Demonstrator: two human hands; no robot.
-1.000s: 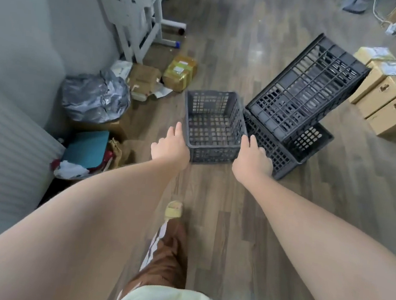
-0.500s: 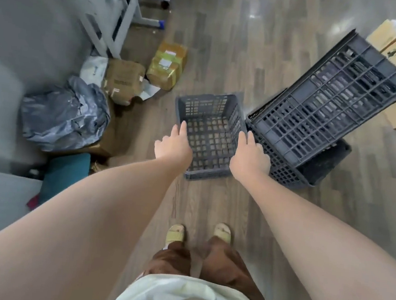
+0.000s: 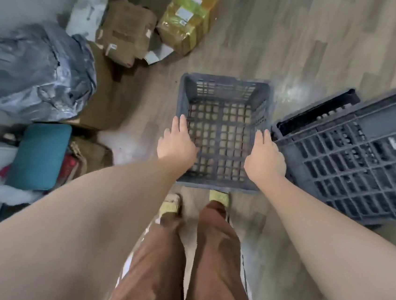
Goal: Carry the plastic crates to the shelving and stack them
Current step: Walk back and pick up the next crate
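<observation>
Reaching down with both arms, the person stands over a small grey crate [image 3: 225,89]. Left hand [image 3: 176,145] lies along the crate's left rim, fingers straight and close together, not curled round it. Right hand [image 3: 265,159] does the same on the right rim, fingers extended. Thumbs are hidden, so a firm grip can't be confirmed. The crate sits upright on the wooden floor [image 3: 301,38], open side up, just ahead of the person's yellow slippers [image 3: 171,204]. Just beside it on the right, a large dark crate [image 3: 362,162] leans tilted on another crate [image 3: 318,113] beneath. Off to the left are a grey plastic bag [image 3: 34,69], a crumpled cardboard box [image 3: 126,30], a yellow taped parcel [image 3: 188,19] and a teal cushion [image 3: 40,155] near the wall.
</observation>
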